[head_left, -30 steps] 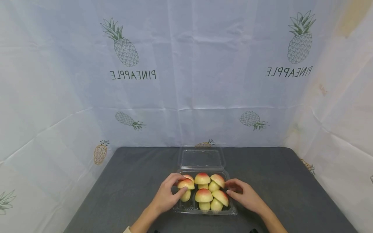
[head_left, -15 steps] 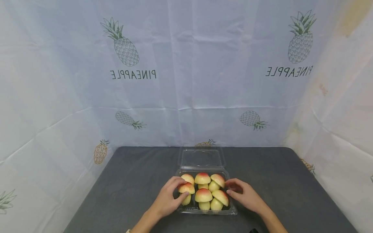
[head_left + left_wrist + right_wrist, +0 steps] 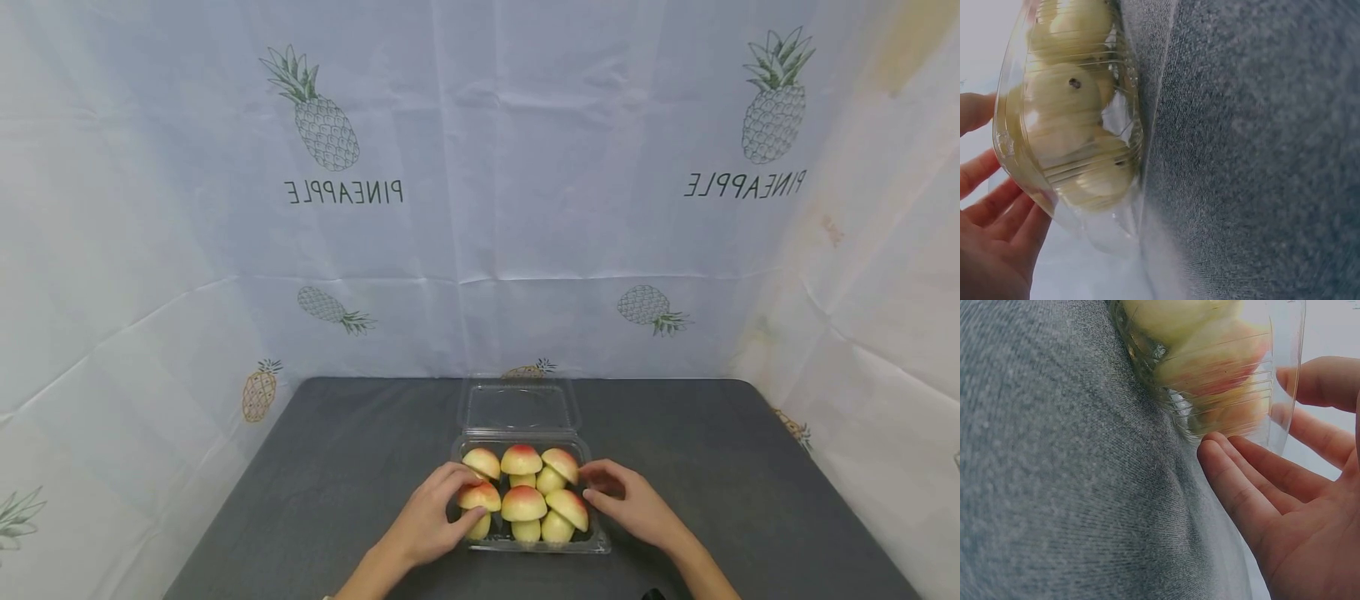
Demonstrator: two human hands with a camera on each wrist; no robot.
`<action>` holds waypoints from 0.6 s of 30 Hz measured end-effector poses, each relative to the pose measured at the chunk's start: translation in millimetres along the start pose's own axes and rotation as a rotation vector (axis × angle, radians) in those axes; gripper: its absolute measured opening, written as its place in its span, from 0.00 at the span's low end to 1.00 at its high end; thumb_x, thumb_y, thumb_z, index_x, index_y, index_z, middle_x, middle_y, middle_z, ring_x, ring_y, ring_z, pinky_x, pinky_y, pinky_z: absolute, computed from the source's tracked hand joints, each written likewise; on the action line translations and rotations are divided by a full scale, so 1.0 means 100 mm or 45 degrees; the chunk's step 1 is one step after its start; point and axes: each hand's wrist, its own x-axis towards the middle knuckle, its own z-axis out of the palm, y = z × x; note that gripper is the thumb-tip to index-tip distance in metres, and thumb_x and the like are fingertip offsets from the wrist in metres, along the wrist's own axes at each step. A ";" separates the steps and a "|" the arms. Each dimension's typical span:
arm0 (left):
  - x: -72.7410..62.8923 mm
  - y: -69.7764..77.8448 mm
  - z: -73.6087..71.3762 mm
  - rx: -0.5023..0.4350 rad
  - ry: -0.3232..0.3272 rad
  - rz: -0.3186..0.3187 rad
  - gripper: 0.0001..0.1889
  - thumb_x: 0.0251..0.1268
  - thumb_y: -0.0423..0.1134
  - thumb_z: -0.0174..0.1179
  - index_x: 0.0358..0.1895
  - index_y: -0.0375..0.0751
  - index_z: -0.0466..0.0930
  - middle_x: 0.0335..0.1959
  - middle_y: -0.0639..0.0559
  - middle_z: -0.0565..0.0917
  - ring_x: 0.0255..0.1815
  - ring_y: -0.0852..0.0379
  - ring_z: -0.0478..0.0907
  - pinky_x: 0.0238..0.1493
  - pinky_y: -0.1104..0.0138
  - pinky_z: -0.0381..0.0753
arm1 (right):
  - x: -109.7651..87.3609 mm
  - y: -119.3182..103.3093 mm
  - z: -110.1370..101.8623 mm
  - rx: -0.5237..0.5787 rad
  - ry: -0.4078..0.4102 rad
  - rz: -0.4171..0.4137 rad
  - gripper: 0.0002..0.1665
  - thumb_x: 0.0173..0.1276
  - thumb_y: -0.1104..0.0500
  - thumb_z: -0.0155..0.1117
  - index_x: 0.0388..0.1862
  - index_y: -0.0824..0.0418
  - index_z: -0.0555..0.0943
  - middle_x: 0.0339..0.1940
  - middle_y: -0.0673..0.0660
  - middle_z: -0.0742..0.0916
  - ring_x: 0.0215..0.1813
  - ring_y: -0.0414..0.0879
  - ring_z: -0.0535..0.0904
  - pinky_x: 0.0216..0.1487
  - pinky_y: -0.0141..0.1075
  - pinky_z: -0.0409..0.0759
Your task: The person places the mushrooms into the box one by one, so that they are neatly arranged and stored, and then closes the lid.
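In the head view, a clear plastic clamshell container (image 3: 592,542) lies open on the dark table with several yellow mushrooms with red-tinged caps in two rows. My left hand (image 3: 430,518) pinches the front-left mushroom (image 3: 478,497) between thumb and fingers, over the container's left side. The left wrist view shows the hand beside the clear wall, with mushrooms (image 3: 1063,103) visible through it. My right hand (image 3: 633,507) holds the container's right side. In the right wrist view, its thumb and index finger are at the rim (image 3: 1291,406), while other fingertips (image 3: 1210,447) touch the ridged wall.
The clear lid (image 3: 519,408) is folded back behind the container. A dark grey cloth-like surface covers the table (image 3: 360,450). White curtains (image 3: 480,233) with pineapple prints hang behind it and at both sides.
My left hand has brought the front-left mushroom down and toward me, and the back-left mushroom shows more fully. My right hand has stayed at the container's side.
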 end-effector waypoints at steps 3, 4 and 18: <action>0.01 0.00 -0.01 0.008 -0.010 0.003 0.14 0.64 0.47 0.72 0.50 0.51 0.83 0.50 0.64 0.79 0.51 0.62 0.78 0.48 0.63 0.81 | 0.00 0.00 0.00 -0.007 0.009 -0.005 0.23 0.76 0.57 0.64 0.64 0.66 0.76 0.58 0.64 0.83 0.53 0.51 0.83 0.47 0.36 0.83; 0.01 0.00 -0.01 0.012 -0.012 0.005 0.14 0.65 0.47 0.71 0.50 0.51 0.83 0.50 0.64 0.80 0.51 0.62 0.78 0.48 0.63 0.81 | 0.00 0.00 0.00 -0.010 0.011 -0.007 0.23 0.76 0.57 0.64 0.64 0.66 0.77 0.58 0.64 0.83 0.53 0.51 0.83 0.47 0.36 0.83; 0.05 0.04 -0.04 0.021 -0.064 -0.025 0.09 0.70 0.48 0.67 0.46 0.51 0.83 0.46 0.64 0.80 0.47 0.62 0.78 0.46 0.62 0.82 | -0.02 -0.02 -0.01 -0.017 -0.014 0.000 0.23 0.76 0.56 0.63 0.64 0.66 0.76 0.58 0.64 0.83 0.54 0.51 0.83 0.48 0.35 0.83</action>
